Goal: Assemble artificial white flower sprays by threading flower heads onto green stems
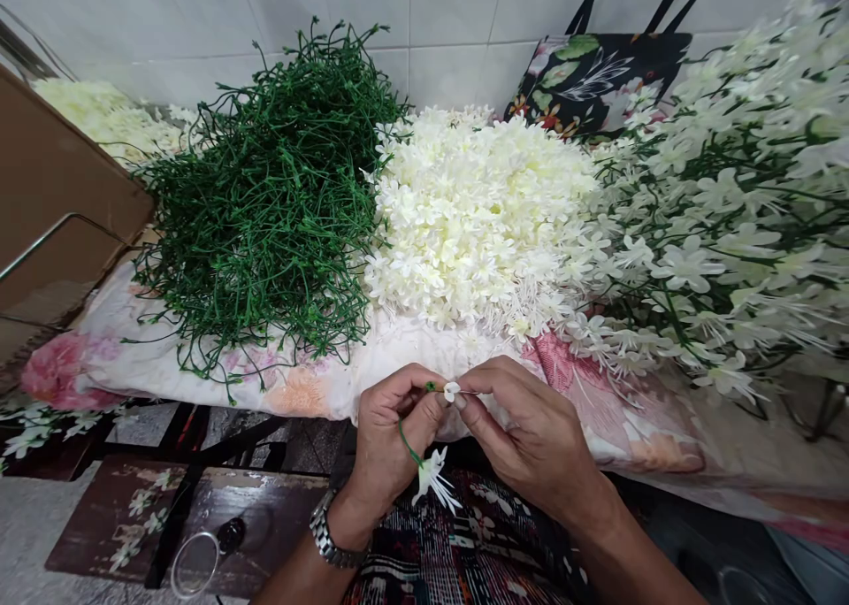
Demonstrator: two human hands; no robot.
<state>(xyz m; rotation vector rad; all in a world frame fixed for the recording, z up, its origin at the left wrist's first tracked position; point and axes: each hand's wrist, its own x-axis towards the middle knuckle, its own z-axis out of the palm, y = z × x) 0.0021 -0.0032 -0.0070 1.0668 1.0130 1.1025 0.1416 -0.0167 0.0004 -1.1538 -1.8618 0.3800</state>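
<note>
My left hand (396, 435) is closed on a thin green artificial flower stem (409, 444). One white flower (434, 479) with long stamens hangs from that stem below the fingers. The stem's other green tip pokes out between thumb and forefinger. Against this tip, my right hand (527, 428) pinches a small white flower (451, 392) between thumb and fingertips. Both hands meet just in front of the padded, flower-printed cloth edge. Beyond them lie a tangled heap of green stems (279, 189) on the left and a pile of loose white blossoms (484, 216) in the middle.
Assembled white flower stems (722, 216) are heaped at the right. A cardboard box (66, 180) stands at the left, and a floral black bag (597, 83) leans on the tiled wall. Below the cloth (318, 384), a clear plastic ring (195, 565) lies on a brown board (265, 508).
</note>
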